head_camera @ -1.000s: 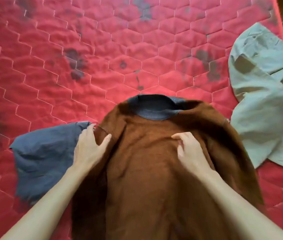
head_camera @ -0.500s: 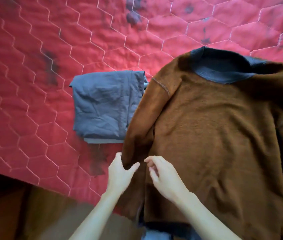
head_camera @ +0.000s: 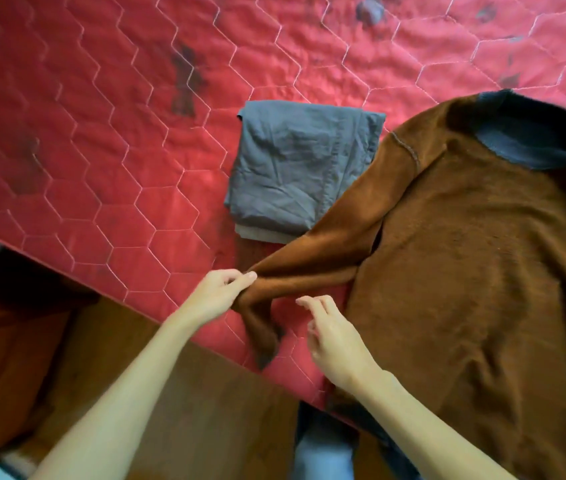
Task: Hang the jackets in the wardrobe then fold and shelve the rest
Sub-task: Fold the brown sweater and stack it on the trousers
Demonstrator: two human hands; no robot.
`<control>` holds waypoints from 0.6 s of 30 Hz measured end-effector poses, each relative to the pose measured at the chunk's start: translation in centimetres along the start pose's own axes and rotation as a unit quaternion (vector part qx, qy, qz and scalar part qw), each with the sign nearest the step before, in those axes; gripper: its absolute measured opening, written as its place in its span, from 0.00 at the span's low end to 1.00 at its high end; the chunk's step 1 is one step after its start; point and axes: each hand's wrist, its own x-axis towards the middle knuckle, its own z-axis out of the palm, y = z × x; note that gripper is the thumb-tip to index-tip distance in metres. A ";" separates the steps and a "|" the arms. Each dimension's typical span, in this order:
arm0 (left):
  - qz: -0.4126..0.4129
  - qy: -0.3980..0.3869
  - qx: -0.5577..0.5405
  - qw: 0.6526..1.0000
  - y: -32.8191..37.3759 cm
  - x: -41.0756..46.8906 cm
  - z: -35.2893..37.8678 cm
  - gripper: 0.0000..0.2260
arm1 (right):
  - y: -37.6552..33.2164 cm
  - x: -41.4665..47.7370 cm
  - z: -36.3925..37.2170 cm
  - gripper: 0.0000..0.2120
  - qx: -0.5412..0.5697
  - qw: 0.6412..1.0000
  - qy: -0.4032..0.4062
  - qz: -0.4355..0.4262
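Observation:
A brown fleecy sweater (head_camera: 475, 258) with a dark grey collar lies spread on the red quilted bed (head_camera: 101, 140). Its left sleeve (head_camera: 312, 261) stretches out sideways toward the bed's near edge, the cuff drooping down. My left hand (head_camera: 219, 296) pinches that sleeve near its end. My right hand (head_camera: 333, 334) hovers just right of the cuff with fingers apart, holding nothing. A folded grey garment (head_camera: 298, 171) rests on the bed beside the sweater's shoulder, its lower right corner under the sleeve.
The bed's near edge runs diagonally from the left to the bottom middle. Below it is a brown wooden floor (head_camera: 188, 410). Dark wooden furniture (head_camera: 4, 341) stands at the lower left. My blue trouser legs (head_camera: 323, 455) show at the bottom.
The view has swung left, away from the pale green garment. My left hand has pulled the sweater's left sleeve out sideways from the body; my right hand has let go and opened.

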 end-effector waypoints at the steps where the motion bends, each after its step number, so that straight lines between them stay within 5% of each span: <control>1: 0.011 0.002 -0.002 1.000 0.3 -0.1 -1.0 0.18 | -1.0 0.6 0.6 0.30 -0.012 1.000 0.002 0.011; 7: 0.017 -0.172 -0.027 0.984 -1.0 -0.4 -2.3 0.10 | -4.7 3.3 2.6 0.43 0.015 0.999 0.031 -0.006; 10: 0.060 -0.118 0.090 0.987 -4.2 0.2 -0.2 0.05 | -5.4 4.4 3.0 0.42 -0.036 0.999 -0.028 -0.015; 13: 0.076 -0.044 0.087 0.992 -7.5 1.3 1.7 0.05 | -5.8 4.9 3.0 0.38 -0.116 0.989 -0.093 -0.010; 15: 0.077 -0.018 0.093 0.993 -8.7 1.6 2.7 0.10 | -5.7 5.0 3.0 0.38 -0.157 0.980 -0.125 -0.002; 18: 0.155 0.030 0.275 0.948 -10.2 1.4 4.4 0.36 | -5.1 5.2 3.2 0.35 -0.220 0.963 -0.156 0.008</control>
